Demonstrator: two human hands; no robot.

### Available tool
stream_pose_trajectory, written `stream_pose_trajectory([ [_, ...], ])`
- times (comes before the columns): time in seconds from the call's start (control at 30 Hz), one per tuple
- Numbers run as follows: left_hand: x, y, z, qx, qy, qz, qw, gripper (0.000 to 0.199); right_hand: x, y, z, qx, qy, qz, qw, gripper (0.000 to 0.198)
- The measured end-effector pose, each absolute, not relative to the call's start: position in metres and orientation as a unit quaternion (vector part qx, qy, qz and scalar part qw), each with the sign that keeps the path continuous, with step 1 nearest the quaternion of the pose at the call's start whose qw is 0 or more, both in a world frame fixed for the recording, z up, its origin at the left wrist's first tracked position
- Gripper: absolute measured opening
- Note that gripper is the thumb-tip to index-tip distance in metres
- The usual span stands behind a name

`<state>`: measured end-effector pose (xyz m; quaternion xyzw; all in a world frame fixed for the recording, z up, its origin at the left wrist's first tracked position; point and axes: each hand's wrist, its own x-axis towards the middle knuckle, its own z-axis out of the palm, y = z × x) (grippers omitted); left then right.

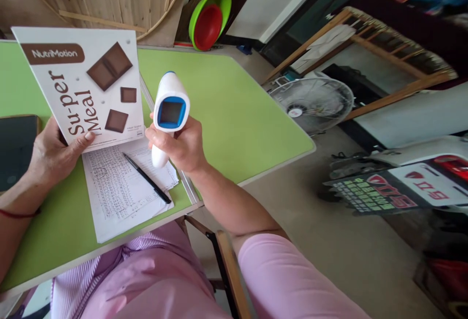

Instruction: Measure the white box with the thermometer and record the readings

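Note:
My left hand (54, 151) grips the lower edge of a white box (106, 65) marked "NutriMotion Su-per Meal", its thumb lying on the front. The box is tilted up with its chocolate pictures facing me. In my right hand (186, 146) is a white and blue infrared thermometer (170, 100), held by its handle, with its dark screen toward me. It is beside the box's right edge. Beneath both hands, handwritten sheets of paper (109, 207) lie on the green table (234, 109). A black pen (148, 180) rests across the sheets.
A dark phone or tablet (16, 148) lies at the table's left. Beyond the table are green and red basins (210, 24), a standing fan (310, 104) and a wooden rack (387, 56). A vehicle with a plate (395, 190) stands at right. A chair (230, 275) is beside me.

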<state>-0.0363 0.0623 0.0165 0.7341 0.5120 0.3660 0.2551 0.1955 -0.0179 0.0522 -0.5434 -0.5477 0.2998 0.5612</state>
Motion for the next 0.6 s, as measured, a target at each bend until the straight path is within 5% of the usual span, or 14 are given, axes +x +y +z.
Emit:
stream_pose_trajectory([
  [0.3, -0.041, 0.066, 0.013, 0.746, 0.409, 0.461, 0.251, 0.075, 0.234, -0.025, 0.057, -0.731, -0.651, 0.165, 0.123, 0.034],
  [0.6, -0.042, 0.075, -0.006, 0.779, 0.372, 0.437, 0.251, 0.076, 0.228, -0.025, 0.028, -0.755, -0.641, 0.033, 0.134, 0.035],
])
